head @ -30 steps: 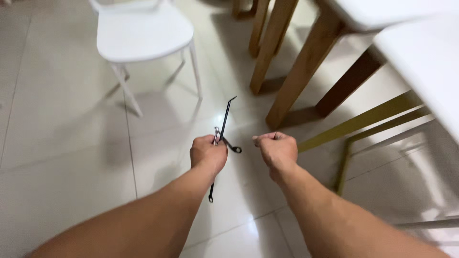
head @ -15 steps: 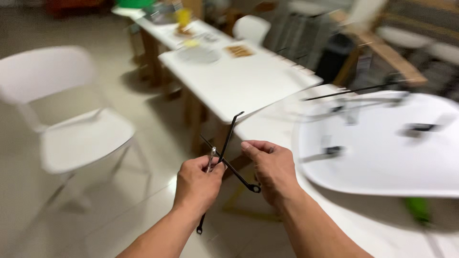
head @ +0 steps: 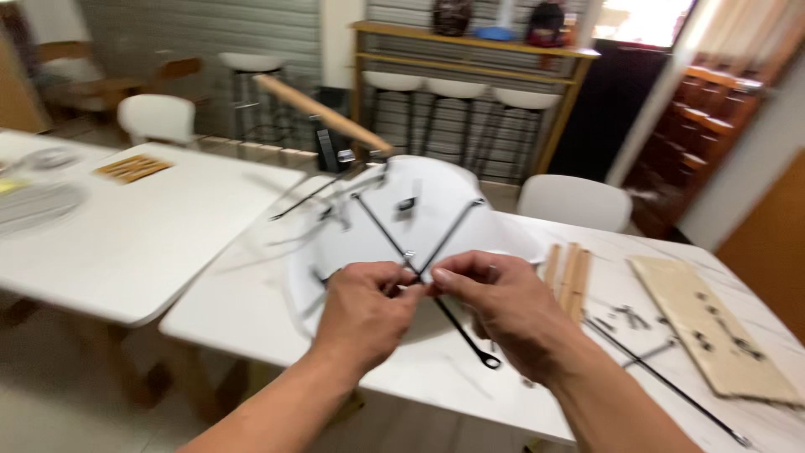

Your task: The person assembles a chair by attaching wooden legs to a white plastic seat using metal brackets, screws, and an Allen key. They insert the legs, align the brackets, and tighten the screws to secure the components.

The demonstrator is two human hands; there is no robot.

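We've got both hands on the crossed black metal rods [head: 394, 243], held up in front of the upturned white chair seat [head: 503, 239] that lies on the marble table [head: 251, 310]. The crossing point sits between our fingertips, just in front of the seat's near edge; two rod ends fan up and back over the seat, another ends in a flat eyelet below our right hand.

Handling, as we judge it: thin steel, light, stiff, prob. a bit springy along the length. Smooth paint, so it could twist in the fingers. It pivots at the crossing, so the best hold is right at that joint, w/ a second grip further down a leg if the thing wants to scissor. Not fragile.

Left hand [head: 362, 312]: fingers curled in, thumb and forefinger pinched on the rods at the crossing, where a small bright metal bit [head: 409, 257] shows; can't tell if it's a bolt or a nut. Right hand [head: 510, 312]: thumb and forefinger closed on the same spot from the other side, other fingers loosely bent. Fingertips of both hands nearly touch.

Right of the seat: wooden legs [head: 568, 277], scattered small hardware [head: 625, 317], a flat cardboard sheet [head: 713, 327], one more long black rod [head: 671, 384]. Left of the seat: a second white table [head: 151, 226].
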